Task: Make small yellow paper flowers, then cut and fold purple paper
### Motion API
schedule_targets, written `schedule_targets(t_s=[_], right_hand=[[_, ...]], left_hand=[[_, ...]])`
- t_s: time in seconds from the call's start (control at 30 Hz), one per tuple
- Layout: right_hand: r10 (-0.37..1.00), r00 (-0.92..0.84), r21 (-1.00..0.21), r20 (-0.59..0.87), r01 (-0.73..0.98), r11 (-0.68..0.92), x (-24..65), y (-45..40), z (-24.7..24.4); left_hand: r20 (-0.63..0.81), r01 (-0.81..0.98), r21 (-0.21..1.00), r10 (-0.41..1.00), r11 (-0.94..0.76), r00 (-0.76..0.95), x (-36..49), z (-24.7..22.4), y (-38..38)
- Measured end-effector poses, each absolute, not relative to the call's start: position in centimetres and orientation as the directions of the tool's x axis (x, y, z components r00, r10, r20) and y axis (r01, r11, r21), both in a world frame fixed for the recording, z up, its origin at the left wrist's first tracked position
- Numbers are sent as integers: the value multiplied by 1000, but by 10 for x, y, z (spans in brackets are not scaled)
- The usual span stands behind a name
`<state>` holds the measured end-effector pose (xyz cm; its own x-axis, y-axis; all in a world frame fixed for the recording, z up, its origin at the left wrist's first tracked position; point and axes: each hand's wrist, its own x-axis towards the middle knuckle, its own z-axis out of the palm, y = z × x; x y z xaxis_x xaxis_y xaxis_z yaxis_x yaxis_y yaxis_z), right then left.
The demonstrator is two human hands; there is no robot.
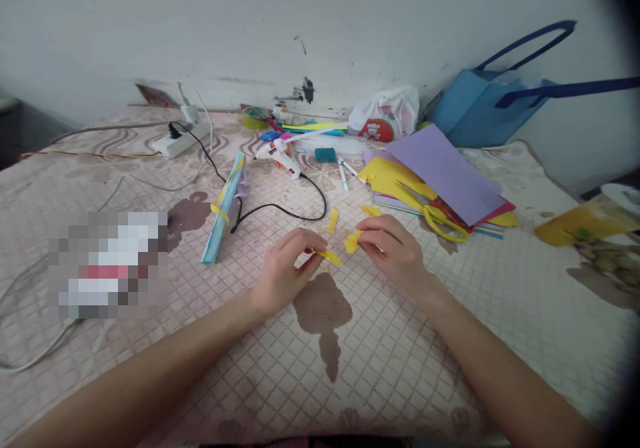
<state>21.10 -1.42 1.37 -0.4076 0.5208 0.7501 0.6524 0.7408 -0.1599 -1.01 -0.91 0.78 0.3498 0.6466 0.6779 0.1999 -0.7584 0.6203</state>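
Two hands are working at the centre of the frame. The left hand [293, 265] is pinching a narrow yellow paper piece [331, 257] between thumb and fingertips; the right hand [393, 248] is gripping a crumpled yellow paper piece [351, 242] just beside it. A yellow paper strip [333, 221] is lying loose just above them.

Progress (judged): the light-blue paper stick [223, 215], left of centre, is carrying yellow and lilac trim, so that portion is looking done. The held pieces and loose strip are sitting apart from it, apparently unattached.

Surface [400, 368]: a patterned cloth is covering it, brown patches showing. Upper centre, a white glue gun [283, 158] is resting; right of centre, yellow-handled scissors [445, 223] are lying on coloured paper sheets [445, 168]. Upper left, a power strip [180, 140] is holding plugs.

Room: upper right, a blue bag [490, 105] is standing near a pale wall [225, 21], which is showing black marks.
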Motion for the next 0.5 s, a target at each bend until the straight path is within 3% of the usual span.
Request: schedule_targets(t_s=[0.3, 0.4, 0.5], right_hand=[[551, -401, -200, 732, 646, 736, 214, -11, 6], [652, -379, -307, 656, 655, 690, 211, -11, 5], [829, -246, -510, 503, 690, 514, 208, -10, 4]], left_hand=[[816, 168, 416, 448, -894, 364, -16, 9, -9], [778, 174, 476, 506, -862, 373, -16, 10, -10], [636, 192, 668, 686, -719, 355, -12, 7, -10]])
